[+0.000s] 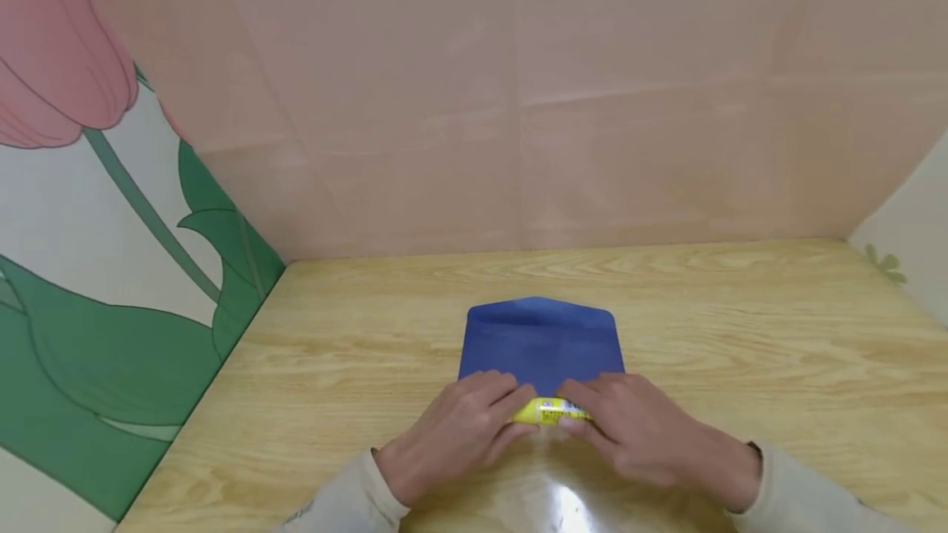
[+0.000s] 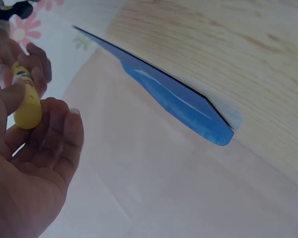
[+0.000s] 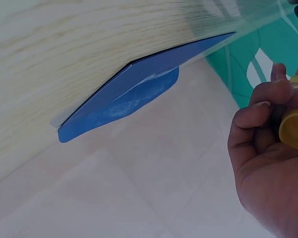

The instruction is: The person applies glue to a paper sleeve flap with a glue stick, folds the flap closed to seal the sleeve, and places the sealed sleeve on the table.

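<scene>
A yellow glue stick [image 1: 550,411] with a printed label lies crosswise between my two hands, just over the near part of a blue envelope [image 1: 543,352]. My left hand [image 1: 468,422] pinches its left end between thumb and fingers. At the other end, my right hand [image 1: 643,426] grips it with curled fingers. The left wrist view shows the rounded yellow end of the glue stick [image 2: 28,113] under the thumb. A round, hollow-looking end of the glue stick [image 3: 294,130] faces the right wrist camera. On the envelope's far side, the flap [image 1: 541,312] stands raised.
The wood-grain table [image 1: 355,327] extends around the envelope. A plain pinkish sheet [image 1: 518,105] rises along the back edge, and a tulip-patterned panel [image 1: 111,352] borders the left side. A pale panel [image 1: 911,229] stands at right.
</scene>
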The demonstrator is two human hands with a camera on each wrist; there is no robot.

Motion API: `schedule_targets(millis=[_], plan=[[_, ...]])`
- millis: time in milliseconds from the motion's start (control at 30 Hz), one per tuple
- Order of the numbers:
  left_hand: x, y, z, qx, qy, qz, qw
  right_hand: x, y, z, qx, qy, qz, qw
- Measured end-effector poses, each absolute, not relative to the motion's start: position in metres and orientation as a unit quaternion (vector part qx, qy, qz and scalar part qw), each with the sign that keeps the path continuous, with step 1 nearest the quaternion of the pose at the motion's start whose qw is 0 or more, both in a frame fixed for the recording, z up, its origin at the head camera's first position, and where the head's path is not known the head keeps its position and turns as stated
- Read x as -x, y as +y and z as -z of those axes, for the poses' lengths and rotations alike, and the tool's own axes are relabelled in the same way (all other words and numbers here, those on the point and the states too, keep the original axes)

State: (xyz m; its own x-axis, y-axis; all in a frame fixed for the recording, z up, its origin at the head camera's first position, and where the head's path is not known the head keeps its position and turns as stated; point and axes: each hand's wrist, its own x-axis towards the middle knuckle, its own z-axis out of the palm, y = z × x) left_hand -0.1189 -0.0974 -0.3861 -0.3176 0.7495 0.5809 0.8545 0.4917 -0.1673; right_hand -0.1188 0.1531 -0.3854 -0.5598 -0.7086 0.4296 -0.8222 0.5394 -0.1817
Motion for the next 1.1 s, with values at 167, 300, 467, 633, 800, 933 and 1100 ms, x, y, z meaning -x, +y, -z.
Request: schedule_targets(millis=[167,300,467,633,800,933,1100], plan=[[0.1191,-0.0943,0.3864,0.493,-0.803,0.059,0.331,0.1185,0.1550,0.3858,-0.449,-0.860,-0.184,0.157],[0.1183,-0.0932,0.3869,0.491,-0.803,0.055,0.332,0.1186,0.1558,0.3859,-0.454,-0.858,-0.186,0.154],[0.1158,-0.0938,0.3874,0.490,-0.809,0.053,0.321,0.1182,0.1555,0.3880,-0.462,-0.855,-0.176,0.157],[0.1146,-0.0946,0.3881,0.489,-0.813,0.049,0.313,0.1170,0.1560,0.3898,-0.457,-0.860,-0.172,0.150],[0.1154,-0.0948,0.3880,0.489,-0.814,0.038,0.311,0.1184,0.1544,0.3875,-0.465,-0.855,-0.177,0.146],[0.1147,-0.0966,0.3899,0.488,-0.820,0.033,0.297,0.1183,0.1529,0.3868,-0.473,-0.851,-0.181,0.140],[0.1143,-0.0989,0.3898,0.477,-0.836,0.054,0.265,0.1175,0.1515,0.3868,-0.463,-0.857,-0.185,0.129]])
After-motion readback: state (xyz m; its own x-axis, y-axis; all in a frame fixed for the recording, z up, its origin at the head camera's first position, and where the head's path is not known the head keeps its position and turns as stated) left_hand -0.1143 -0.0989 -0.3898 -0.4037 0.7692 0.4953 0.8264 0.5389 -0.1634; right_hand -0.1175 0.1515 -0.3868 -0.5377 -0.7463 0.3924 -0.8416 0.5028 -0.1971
